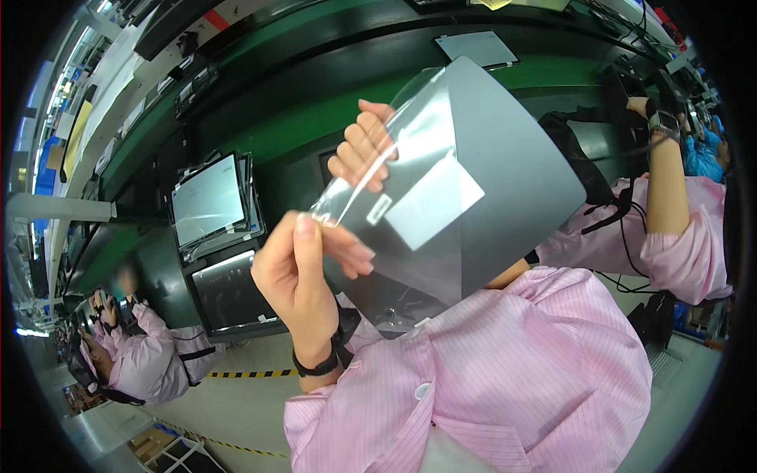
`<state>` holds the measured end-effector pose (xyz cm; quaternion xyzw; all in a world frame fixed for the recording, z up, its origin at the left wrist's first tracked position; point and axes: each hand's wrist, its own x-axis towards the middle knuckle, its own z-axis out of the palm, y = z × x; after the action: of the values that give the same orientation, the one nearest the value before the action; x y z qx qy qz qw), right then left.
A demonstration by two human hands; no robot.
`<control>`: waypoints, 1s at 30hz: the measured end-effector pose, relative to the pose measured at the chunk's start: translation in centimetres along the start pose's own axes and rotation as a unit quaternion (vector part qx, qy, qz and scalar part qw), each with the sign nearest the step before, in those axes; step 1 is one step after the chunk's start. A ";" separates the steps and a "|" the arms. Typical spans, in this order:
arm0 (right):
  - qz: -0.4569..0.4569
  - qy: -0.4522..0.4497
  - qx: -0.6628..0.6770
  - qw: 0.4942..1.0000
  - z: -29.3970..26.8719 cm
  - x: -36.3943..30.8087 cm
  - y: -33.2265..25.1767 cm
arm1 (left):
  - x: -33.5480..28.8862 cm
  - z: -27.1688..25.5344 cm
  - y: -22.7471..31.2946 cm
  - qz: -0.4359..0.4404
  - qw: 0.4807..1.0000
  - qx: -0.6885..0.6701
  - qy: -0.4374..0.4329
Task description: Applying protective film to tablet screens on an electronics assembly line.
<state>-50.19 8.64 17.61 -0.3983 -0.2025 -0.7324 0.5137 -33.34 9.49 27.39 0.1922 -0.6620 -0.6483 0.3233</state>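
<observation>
A smooth grey flat panel with rounded corners (516, 158) is held up, tilted, in front of my chest. Clear plastic film (418, 284) covers its left part and stretches past it toward my left hand. On the film are a white rectangular sticker (435, 206) and a small pale label (379, 210). My left hand (300, 264) is closed, pinching the film's edge between thumb and fingers. My right hand (366, 150) reaches from behind the panel, its fingers curled at the far left side; the panel hides most of that arm.
Left on the dark bench lies a stack of film-covered panels (211, 203), with a dark screen-like panel (235, 293) nearer. Another grey panel (478, 50) lies at the back. A co-worker's arm (669, 181) is at right; another person (154, 355) works at far left.
</observation>
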 end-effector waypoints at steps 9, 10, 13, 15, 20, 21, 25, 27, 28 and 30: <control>-0.086 0.347 -0.418 0.835 3.1 -1.7 -3.2 | -3.0 2.5 0.7 0.417 0.881 0.143 -0.171; -0.085 0.350 -0.432 0.827 3.8 -1.1 -3.1 | -3.3 1.8 -0.2 0.324 0.914 0.053 -0.239; -0.079 0.352 -0.507 0.783 3.6 -1.5 -3.3 | -4.0 1.4 -1.4 -0.087 0.956 -0.151 -0.238; -0.075 0.334 -0.545 0.766 4.9 -1.1 -2.7 | -1.8 0.6 -2.3 -0.264 0.892 -0.238 -0.280; -0.044 0.356 -0.603 0.713 5.6 -1.9 -1.5 | 1.2 0.3 -0.6 -0.190 0.916 -0.261 -0.239; -0.040 0.367 -0.629 0.684 5.4 -1.8 -1.4 | 1.2 0.4 0.0 -0.149 0.940 -0.242 -0.187; -0.030 0.397 -0.676 0.621 5.3 -1.9 -1.6 | 2.0 -0.4 0.5 0.049 0.985 -0.114 -0.120; -0.026 0.410 -0.731 0.544 4.7 -2.1 -2.4 | 1.9 -1.2 1.8 0.128 0.976 -0.061 -0.168; -0.023 0.412 -0.729 0.546 4.3 -2.3 -2.8 | 1.7 -1.1 2.6 0.169 0.967 -0.019 -0.190; -0.047 0.477 -0.759 0.441 2.7 -3.1 -3.5 | 1.2 -0.9 2.6 0.223 0.968 -0.056 -0.099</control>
<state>-51.91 13.79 17.15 -0.2068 0.6931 -0.6904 -0.0137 -33.16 8.25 30.15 -0.0439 -0.6791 -0.6119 0.4030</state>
